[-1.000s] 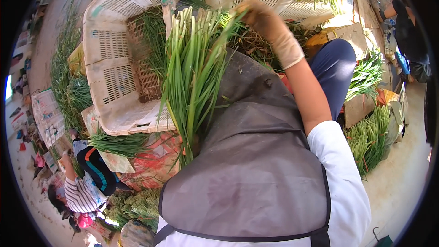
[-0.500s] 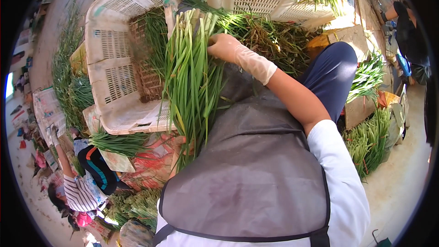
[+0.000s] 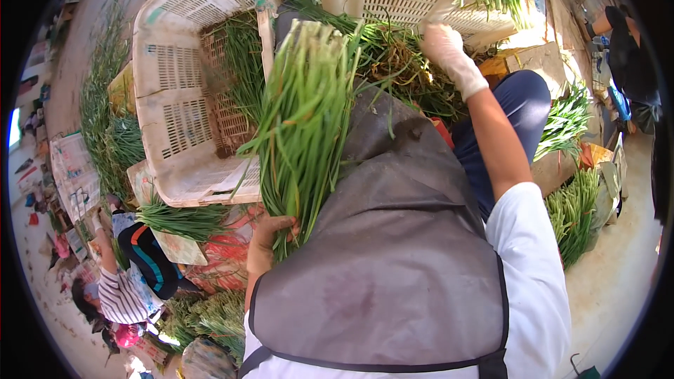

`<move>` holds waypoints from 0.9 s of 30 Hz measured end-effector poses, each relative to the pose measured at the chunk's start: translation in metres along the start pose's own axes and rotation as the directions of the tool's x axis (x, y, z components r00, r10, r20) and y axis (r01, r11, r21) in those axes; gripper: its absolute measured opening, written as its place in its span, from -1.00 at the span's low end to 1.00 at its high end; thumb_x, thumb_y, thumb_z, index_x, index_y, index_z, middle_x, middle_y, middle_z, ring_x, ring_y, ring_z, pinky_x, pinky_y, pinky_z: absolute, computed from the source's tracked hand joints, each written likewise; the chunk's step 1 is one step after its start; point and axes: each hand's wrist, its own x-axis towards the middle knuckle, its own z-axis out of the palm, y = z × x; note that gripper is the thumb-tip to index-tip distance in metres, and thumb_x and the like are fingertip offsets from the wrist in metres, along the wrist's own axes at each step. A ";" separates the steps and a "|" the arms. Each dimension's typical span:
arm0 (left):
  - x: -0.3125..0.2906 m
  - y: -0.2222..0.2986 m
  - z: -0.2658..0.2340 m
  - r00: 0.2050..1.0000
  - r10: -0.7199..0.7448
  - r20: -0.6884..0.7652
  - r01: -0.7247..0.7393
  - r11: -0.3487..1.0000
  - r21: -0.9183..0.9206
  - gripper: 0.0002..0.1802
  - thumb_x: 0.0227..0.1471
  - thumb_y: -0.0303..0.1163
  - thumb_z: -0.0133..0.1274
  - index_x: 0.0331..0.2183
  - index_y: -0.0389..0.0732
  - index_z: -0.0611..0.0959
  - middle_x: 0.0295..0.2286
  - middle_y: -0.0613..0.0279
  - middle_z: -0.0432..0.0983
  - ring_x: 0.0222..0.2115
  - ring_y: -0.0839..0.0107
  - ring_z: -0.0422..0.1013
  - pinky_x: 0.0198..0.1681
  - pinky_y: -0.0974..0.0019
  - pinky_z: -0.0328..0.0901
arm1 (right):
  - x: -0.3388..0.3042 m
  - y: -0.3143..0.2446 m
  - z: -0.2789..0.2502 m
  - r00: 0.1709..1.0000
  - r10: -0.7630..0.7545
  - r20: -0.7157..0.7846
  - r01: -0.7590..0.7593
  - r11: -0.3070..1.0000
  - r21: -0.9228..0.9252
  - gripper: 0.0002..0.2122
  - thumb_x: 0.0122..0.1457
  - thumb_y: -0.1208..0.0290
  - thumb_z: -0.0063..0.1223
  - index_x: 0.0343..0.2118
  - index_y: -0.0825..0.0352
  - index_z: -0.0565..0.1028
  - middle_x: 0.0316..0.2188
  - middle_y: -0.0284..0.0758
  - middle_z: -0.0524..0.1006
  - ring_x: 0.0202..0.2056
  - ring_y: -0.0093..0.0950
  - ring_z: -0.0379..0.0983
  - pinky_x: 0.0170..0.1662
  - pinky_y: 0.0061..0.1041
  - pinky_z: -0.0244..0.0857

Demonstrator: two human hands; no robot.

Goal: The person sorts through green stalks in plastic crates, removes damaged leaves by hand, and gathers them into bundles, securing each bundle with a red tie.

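A thick bundle of garlic chives [image 3: 305, 119] lies across my lap, pale cut ends up and leaf tips down toward me. My left hand [image 3: 270, 233] is closed around its leafy lower end. My right hand [image 3: 442, 43], in a thin whitish glove, is raised away from the bundle, above a heap of loose, partly withered leaves [image 3: 404, 60] and close to the front of the far crate [image 3: 400, 0]. Its fingers are smeared by motion, so whether they hold anything does not show. A grey apron [image 3: 379, 274] covers my front.
Left of the bundle, a tilted white crate [image 3: 168, 109] holds some chives. More chives top the far crate. Bundles [image 3: 572, 217] stand at the right, and another bunch [image 3: 182, 216] lies at the left. A co-worker in a striped top [image 3: 126, 298] sits at lower left.
My right hand has left the bundle's upper end and swung right and away, over the loose leaves. The bundle's pale ends have shifted right and fanned wider; my left hand shows more.
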 end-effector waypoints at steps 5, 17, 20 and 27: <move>0.006 0.058 0.009 0.974 -0.206 0.090 0.192 0.971 0.142 -0.53 -0.22 -0.59 0.10 -0.14 -0.28 0.47 -0.54 0.16 0.49 -0.59 0.43 0.41 -0.57 0.43 0.27 | -0.039 -0.082 0.033 0.629 -0.771 -0.106 0.770 0.636 -0.056 -0.57 0.01 0.01 0.10 -0.20 0.26 0.50 -0.19 -0.23 0.48 -0.07 -0.28 0.35 0.05 -0.34 0.19; 0.008 0.085 0.008 0.936 -0.230 0.265 0.159 0.952 0.263 -0.41 -0.19 -0.50 0.13 -0.03 -0.31 0.39 -0.52 0.12 0.48 -0.55 0.39 0.41 -0.47 0.40 0.27 | -0.049 -0.103 0.055 0.575 -0.799 0.177 0.813 0.582 -0.017 -0.78 0.05 0.38 0.09 -0.20 0.16 0.55 -0.25 -0.33 0.54 -0.19 -0.42 0.45 -0.11 -0.47 0.35; -0.003 0.102 0.015 0.935 -0.206 0.290 0.142 0.963 0.228 -0.45 -0.19 -0.50 0.14 -0.06 -0.31 0.43 -0.48 0.11 0.50 -0.51 0.38 0.42 -0.41 0.39 0.30 | -0.032 -0.074 0.020 0.824 -0.559 -0.092 0.491 0.624 0.607 -0.86 0.12 0.44 0.00 -0.32 0.26 0.60 -0.30 -0.45 0.58 -0.39 -0.63 0.45 -0.29 -0.63 0.38; -0.041 0.166 0.043 0.933 0.257 0.253 -0.319 0.257 0.912 -0.40 -0.24 -0.51 0.14 -0.03 -0.12 0.47 -0.37 0.02 0.53 -0.37 0.19 0.47 -0.31 0.25 0.33 | -0.017 -0.030 0.010 0.903 -0.421 0.089 0.389 0.887 0.248 -0.31 0.05 -0.17 -0.04 0.12 0.27 0.24 0.02 -0.15 0.37 0.04 -0.28 0.30 0.09 -0.37 0.17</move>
